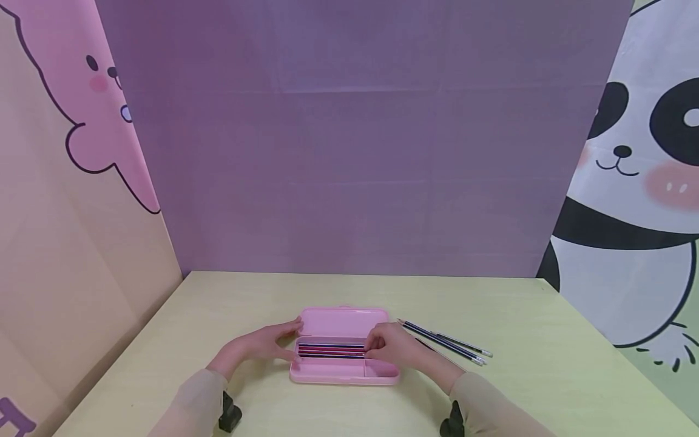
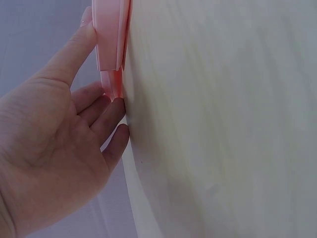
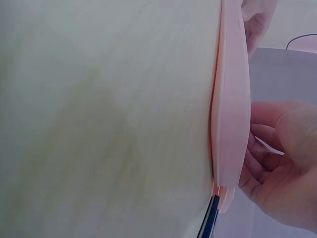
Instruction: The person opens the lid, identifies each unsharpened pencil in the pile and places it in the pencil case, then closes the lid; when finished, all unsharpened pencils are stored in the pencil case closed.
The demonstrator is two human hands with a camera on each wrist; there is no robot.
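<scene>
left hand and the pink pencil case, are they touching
Touching. The left wrist view shows the left hand with its thumb pressed along the end of the pink pencil case and its fingertips against the lower edge; the head view agrees.

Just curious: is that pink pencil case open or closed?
Open: the pink pencil case has its lid laid back, with pencils visible inside.

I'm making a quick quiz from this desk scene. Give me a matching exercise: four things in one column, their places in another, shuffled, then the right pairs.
Things:
1. pencil case
2. loose pencils
3. left hand
4. right hand

Places:
A. on the table, to the right of the case
B. at the case's left end
C. over the case's right part, at the ends of the pencils inside
D. open on the table, between both hands

Pairs: 1-D, 2-A, 3-B, 4-C
</scene>
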